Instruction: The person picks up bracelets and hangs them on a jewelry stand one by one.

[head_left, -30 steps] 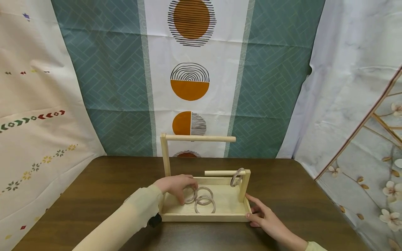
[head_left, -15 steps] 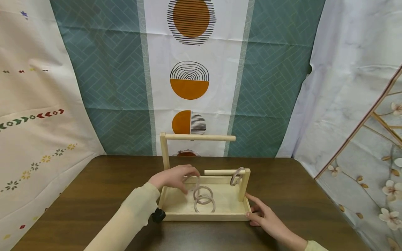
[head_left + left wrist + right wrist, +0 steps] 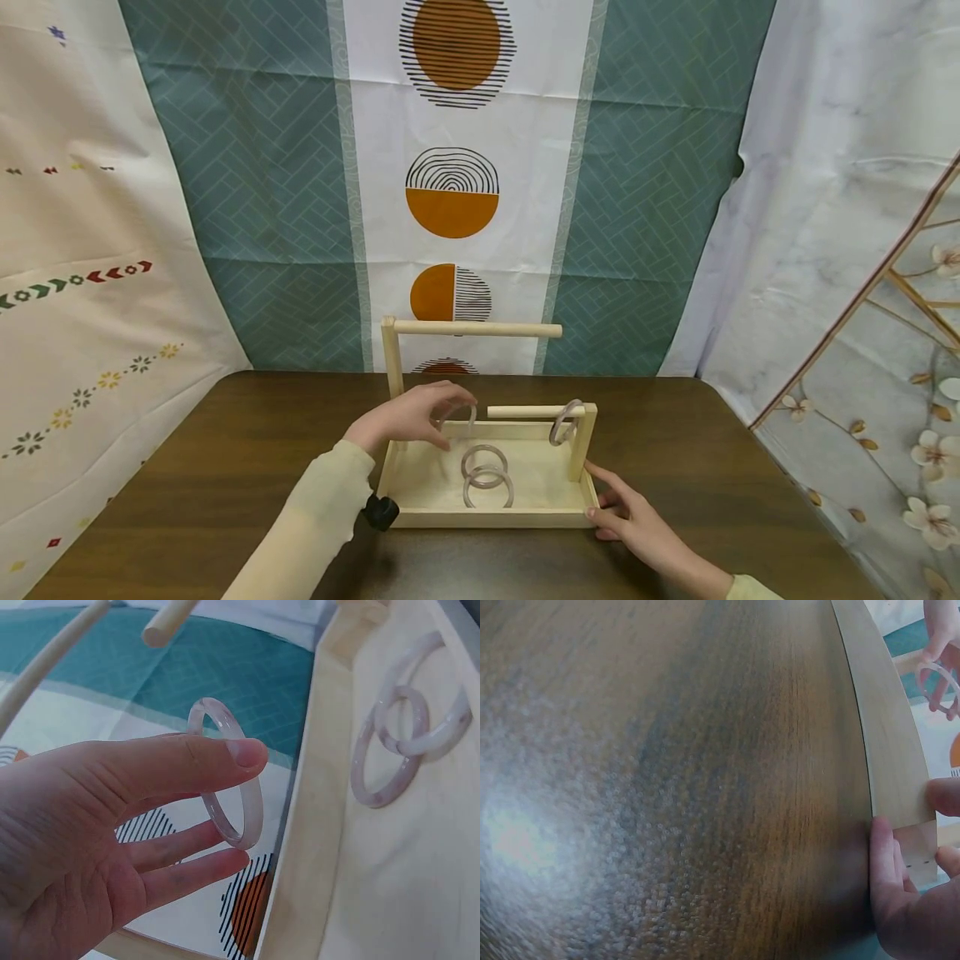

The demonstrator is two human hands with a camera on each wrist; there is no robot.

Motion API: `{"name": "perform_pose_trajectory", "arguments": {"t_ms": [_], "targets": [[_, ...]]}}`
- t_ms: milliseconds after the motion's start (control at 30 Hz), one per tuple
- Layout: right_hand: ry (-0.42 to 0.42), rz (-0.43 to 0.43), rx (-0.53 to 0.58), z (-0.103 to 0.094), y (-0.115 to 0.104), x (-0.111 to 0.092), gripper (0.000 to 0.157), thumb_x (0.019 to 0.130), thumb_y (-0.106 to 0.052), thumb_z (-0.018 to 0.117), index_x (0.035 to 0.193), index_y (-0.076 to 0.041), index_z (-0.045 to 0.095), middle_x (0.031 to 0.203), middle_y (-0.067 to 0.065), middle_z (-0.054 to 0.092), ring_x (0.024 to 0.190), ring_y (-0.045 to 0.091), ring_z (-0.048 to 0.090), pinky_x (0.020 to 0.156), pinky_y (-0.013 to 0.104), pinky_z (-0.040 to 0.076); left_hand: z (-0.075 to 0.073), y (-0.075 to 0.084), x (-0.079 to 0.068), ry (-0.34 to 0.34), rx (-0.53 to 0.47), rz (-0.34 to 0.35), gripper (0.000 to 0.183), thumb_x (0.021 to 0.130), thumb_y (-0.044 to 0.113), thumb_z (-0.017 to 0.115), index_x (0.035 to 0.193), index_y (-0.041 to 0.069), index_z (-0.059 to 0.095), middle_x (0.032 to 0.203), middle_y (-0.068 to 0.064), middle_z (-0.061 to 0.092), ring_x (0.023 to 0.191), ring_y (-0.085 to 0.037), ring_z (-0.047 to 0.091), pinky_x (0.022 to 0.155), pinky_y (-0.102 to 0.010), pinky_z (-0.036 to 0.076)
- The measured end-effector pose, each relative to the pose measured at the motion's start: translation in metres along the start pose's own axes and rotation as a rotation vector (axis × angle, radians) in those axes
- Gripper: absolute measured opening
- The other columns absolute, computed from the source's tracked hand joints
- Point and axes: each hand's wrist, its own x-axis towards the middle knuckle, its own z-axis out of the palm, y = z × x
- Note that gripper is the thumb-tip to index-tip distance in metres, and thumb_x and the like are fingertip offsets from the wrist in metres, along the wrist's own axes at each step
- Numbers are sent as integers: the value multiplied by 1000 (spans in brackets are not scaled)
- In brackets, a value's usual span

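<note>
My left hand (image 3: pixel 408 414) pinches a translucent pale pink bangle (image 3: pixel 253 806) between thumb and fingers, raised above the left part of a shallow wooden tray (image 3: pixel 525 520). Two more bangles (image 3: pixel 487 498) overlap each other on the tray floor. Another bangle (image 3: pixel 557 433) hangs on the lower wooden rod (image 3: pixel 521 412), close to its post at the right. My right hand (image 3: pixel 637 525) grips the tray's front right corner, with thumb and fingers on either side of the wall; the right wrist view shows this corner close up.
A taller post on the tray's left side carries a longer rod (image 3: pixel 480 330) pointing right, its right end free. The tray stands on a dark brown table (image 3: pixel 262 467). Patterned cloths (image 3: pixel 285 208) hang behind and at both sides.
The left hand has lifted one bangle up from the tray floor and toward the back. The right hand stays on the tray corner, and the other bangles have not moved.
</note>
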Motion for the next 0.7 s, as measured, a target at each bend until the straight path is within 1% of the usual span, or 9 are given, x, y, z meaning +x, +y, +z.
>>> {"name": "perform_pose_trajectory", "arguments": {"t_ms": [67, 167, 233, 333, 467, 567, 700], "targets": [[-1, -2, -2, 0, 0, 0, 71, 98, -20, 60, 157, -6, 21, 112, 19, 54, 94, 22, 61, 77, 36, 60, -2, 1, -1, 10, -3, 1, 68, 75, 8, 84, 136, 14, 55, 137, -6, 57, 108, -26, 61, 84, -33, 53], [-1, -1, -3, 0, 0, 0, 71, 98, -20, 59, 157, -6, 21, 112, 19, 54, 94, 22, 61, 77, 35, 60, -4, 3, -1, 22, -17, -1, 69, 75, 7, 83, 137, 12, 54, 139, -8, 56, 106, -27, 62, 80, -30, 52], [2, 1, -2, 0, 0, -1, 71, 98, -20, 60, 157, -7, 22, 112, 19, 54, 94, 22, 62, 77, 35, 60, -6, 3, -1, 33, -20, -4, 68, 76, 7, 82, 138, 12, 54, 141, -9, 55, 111, -30, 62, 82, -32, 53], [1, 4, -2, 0, 0, -1, 71, 98, -20, 59, 157, -7, 21, 112, 19, 54, 94, 22, 62, 77, 35, 60, -8, 3, 0, 53, -21, -12, 69, 77, 7, 82, 139, 15, 53, 143, -8, 53, 123, -32, 59, 91, -38, 53], [0, 0, -1, 0, 0, 0, 71, 98, -20, 59, 157, -6, 22, 112, 19, 54, 94, 22, 62, 77, 35, 60, -9, 4, 1, 71, -19, 5, 70, 78, 9, 82, 140, 14, 53, 145, -8, 53, 127, -32, 57, 100, -44, 51], [1, -4, 1, 0, -1, 0, 71, 98, -20, 60, 157, -6, 22, 112, 20, 54, 94, 22, 62, 77, 35, 60, -10, 4, 1, 77, -22, 16, 71, 78, 10, 83, 142, 13, 52, 145, -8, 52, 127, -31, 57, 99, -44, 51], [0, -9, 0, 0, 0, 0, 71, 98, -20, 60, 157, -6, 22, 111, 20, 54, 94, 21, 62, 77, 35, 60, -10, 5, 0, 91, -67, 15, 70, 79, 10, 82, 142, 14, 51, 146, -8, 51, 129, -33, 55, 95, -40, 55]]}}
